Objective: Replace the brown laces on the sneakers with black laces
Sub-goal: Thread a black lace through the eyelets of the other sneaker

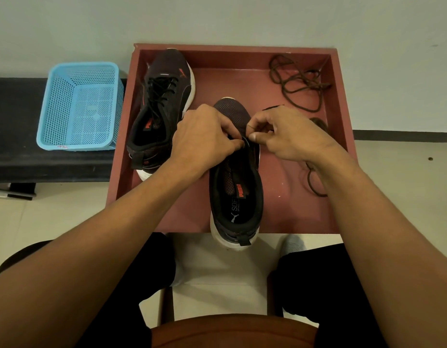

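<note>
"Where's the shoe he's working on?"

"The unlaced sneaker is mid-worktop, toe to the far edge, heel hanging over the near edge. Both hands meet over its front eyelets."

"And the fingers?"

"Narrow, curled in tight. The left hand and right hand each pinch a thin black lace right at the tongue, thumbs almost touching. A loose bit of it pokes out just behind the right knuckles."

"The other shoe?"

"The laced sneaker stands along the left edge, toe in the far left corner, with black laces already through its eyelets."

"The old laces?"

"One brown lace lies tangled in the far right corner. A second brown lace lies by the right edge, partly hidden under his right forearm."

"Anything off the worktop?"

"A blue basket sits on a dark bench just beside the left edge."
</note>
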Motion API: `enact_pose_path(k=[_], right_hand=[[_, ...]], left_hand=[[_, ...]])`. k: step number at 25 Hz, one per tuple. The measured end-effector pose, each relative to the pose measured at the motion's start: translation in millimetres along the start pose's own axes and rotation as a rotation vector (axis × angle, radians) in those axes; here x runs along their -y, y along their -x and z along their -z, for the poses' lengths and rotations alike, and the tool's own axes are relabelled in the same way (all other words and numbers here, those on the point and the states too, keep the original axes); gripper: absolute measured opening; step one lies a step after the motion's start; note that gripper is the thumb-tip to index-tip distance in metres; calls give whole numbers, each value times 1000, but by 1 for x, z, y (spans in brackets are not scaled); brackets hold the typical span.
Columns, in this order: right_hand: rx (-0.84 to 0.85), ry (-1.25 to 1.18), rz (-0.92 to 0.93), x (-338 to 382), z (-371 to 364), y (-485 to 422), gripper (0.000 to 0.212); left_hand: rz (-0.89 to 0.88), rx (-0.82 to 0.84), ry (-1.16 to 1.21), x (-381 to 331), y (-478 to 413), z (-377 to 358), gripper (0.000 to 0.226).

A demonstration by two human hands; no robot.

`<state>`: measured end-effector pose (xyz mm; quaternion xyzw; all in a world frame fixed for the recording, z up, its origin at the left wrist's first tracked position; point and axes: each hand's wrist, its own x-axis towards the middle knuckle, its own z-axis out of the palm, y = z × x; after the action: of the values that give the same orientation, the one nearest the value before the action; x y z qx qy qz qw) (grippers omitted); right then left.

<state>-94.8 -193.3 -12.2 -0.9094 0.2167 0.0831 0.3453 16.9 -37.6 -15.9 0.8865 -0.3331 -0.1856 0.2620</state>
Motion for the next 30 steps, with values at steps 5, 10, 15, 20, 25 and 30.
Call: enact_pose_path(k=[5, 10, 15, 20, 25, 30], right_hand=[[34, -77, -7, -8, 4, -1, 11], [35, -107, -33, -7, -2, -3, 11], [-204, -124, -102, 3, -9, -1, 8], [-134, -167, -101, 7, -3, 7, 6], [24, -280, -178, 16, 6, 16, 21], [-2, -221, -215, 22, 0, 14, 14]], left_hand=[[-25, -58, -28, -1, 2, -3, 11], [-23, -104, -40, 0, 6, -6, 14], [3, -97, -34, -1, 10, -8, 19], [-4, -123, -81, -4, 11, -7, 21], [-22, -114, -166, -5, 9, -7, 18], [-1, -84, -177, -8, 4, -7, 15]])
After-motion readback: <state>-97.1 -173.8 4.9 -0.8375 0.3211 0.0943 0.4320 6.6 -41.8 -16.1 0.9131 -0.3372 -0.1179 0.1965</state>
